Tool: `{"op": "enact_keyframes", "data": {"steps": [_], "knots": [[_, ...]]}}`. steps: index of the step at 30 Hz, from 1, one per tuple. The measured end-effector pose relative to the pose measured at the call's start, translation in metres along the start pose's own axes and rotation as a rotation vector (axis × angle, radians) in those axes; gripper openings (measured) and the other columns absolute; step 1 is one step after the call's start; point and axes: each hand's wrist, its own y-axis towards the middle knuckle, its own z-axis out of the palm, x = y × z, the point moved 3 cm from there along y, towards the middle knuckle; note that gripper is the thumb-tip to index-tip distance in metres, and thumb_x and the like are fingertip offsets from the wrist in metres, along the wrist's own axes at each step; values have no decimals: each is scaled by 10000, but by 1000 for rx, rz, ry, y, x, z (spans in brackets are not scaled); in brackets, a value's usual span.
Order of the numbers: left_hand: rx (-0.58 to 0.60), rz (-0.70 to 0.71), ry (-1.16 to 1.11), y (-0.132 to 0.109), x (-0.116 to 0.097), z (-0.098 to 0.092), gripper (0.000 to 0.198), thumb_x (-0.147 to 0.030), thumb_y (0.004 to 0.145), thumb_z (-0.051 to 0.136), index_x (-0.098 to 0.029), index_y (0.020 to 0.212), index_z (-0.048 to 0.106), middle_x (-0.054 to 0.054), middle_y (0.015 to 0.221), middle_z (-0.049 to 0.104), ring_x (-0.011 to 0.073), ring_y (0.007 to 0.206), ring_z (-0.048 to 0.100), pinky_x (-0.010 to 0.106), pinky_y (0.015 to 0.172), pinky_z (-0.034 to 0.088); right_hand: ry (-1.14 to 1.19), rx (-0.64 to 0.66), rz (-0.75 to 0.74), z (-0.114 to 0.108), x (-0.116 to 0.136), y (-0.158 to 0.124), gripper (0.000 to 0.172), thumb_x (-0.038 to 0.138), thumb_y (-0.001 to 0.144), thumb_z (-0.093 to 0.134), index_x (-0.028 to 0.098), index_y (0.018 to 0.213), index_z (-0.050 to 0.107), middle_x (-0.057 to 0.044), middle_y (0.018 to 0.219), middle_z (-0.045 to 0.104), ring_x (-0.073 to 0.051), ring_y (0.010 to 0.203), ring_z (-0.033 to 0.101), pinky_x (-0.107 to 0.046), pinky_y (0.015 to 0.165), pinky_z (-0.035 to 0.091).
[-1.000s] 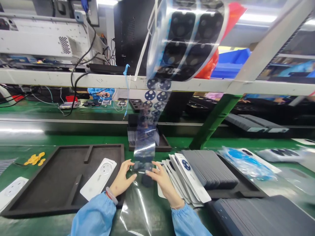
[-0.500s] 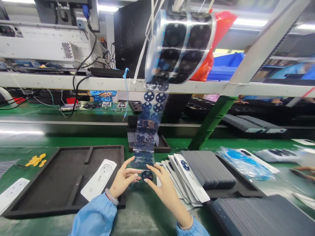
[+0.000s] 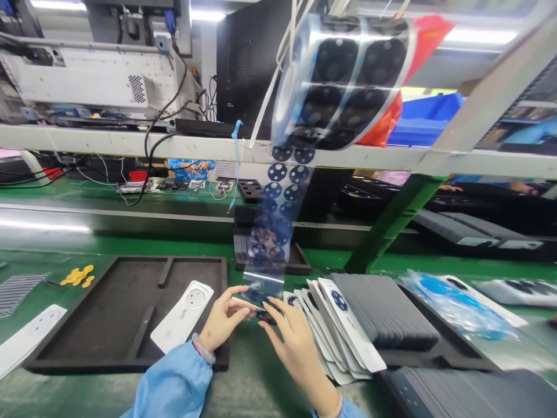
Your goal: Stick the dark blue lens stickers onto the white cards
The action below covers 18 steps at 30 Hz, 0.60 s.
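Note:
A clear film strip (image 3: 270, 232) with paired round dark stickers hangs down from a large roll (image 3: 335, 87). My left hand (image 3: 224, 322) grips the strip's lower end, where the film bends over the fingers in a shiny fold. Close beside it, my right hand (image 3: 293, 337) has its thumb and fingertips closed on a dark round sticker (image 3: 266, 316) at that end. Fingers cover much of the sticker, and whether it is still stuck to the film is unclear. White phone-shaped panels (image 3: 348, 325), one with a dark round sticker, lean in a row right of my right hand.
A black tray (image 3: 100, 313) with a white panel (image 3: 183, 313) lies left. Stacked grey panels (image 3: 391, 313) stand right, near a blue-and-clear plastic bag (image 3: 461, 305). Yellow pieces (image 3: 78, 276) lie far left. A white rail (image 3: 195, 145) and green post (image 3: 391, 223) cross behind.
The view has shifted, so the scene sits farther right. The strip's lower end has folded over my left fingers, and my right fingers have closed in on the sticker there.

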Motion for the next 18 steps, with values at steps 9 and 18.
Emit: {"op": "enact_keyframes", "data": {"steps": [9, 18], "knots": [[-130, -3, 223, 3, -5, -10, 529, -407, 834, 613, -196, 1281, 424, 114, 1064, 693, 228, 909, 696, 382, 844, 515, 410, 209, -72, -21, 16, 11, 157, 114, 893, 591, 240, 888, 685, -30, 793, 694, -180, 751, 642, -327, 698, 512], [-483, -411, 1430, -7, -15, -98, 705, -502, 646, 745, -48, 1140, 529, 255, 1227, 522, 400, 1152, 520, 455, 916, 421, 945, 196, 718, 25, -29, 18, 387, 409, 752, 757, 234, 1094, 706, -8, 782, 666, -195, 762, 634, -362, 805, 508]]}}
